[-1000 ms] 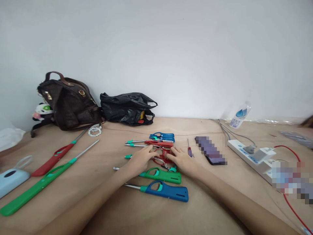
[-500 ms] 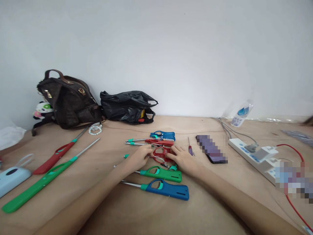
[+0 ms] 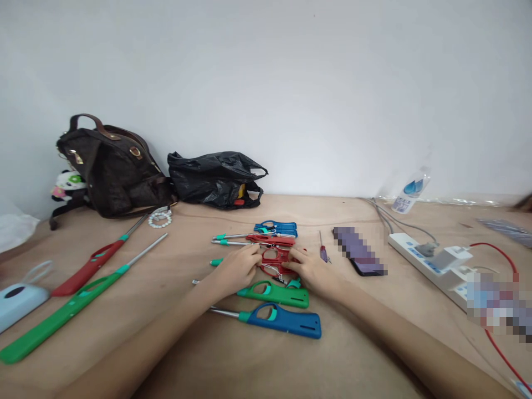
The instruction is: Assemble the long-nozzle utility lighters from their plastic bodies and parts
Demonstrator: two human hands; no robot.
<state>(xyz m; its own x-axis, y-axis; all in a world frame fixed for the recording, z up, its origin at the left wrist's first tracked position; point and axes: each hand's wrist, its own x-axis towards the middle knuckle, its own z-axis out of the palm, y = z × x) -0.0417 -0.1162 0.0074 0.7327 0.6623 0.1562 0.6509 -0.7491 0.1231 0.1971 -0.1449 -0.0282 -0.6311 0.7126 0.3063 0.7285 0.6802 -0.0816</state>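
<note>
Between my hands lies an opened red lighter casing (image 3: pixel 275 254), its two halves side by side, with a white wire running over it. My left hand (image 3: pixel 239 269) has its fingers curled on the casing's left end; the fingertips are partly hidden. At the right end, my right hand (image 3: pixel 311 270) grips the same casing with bent fingers. Nearer to me lie a green lighter (image 3: pixel 282 293) and a blue lighter (image 3: pixel 291 321) with metal tubes. Just beyond the casing are another red lighter (image 3: pixel 276 240) and opened blue lighter parts (image 3: pixel 285 227).
A small screwdriver (image 3: pixel 323 252) and a phone (image 3: pixel 361 252) lie to the right, before a power strip (image 3: pixel 419 266) with cables. On the left are a long red lighter (image 3: pixel 89 269) and a long green lighter (image 3: pixel 62 316). A backpack (image 3: pixel 116 172) and black plastic bag (image 3: pixel 211 180) stand behind.
Both hands stay at the red casing, with only slight finger shifts. The left hand has moved a little nearer to me. The view has shifted slightly.
</note>
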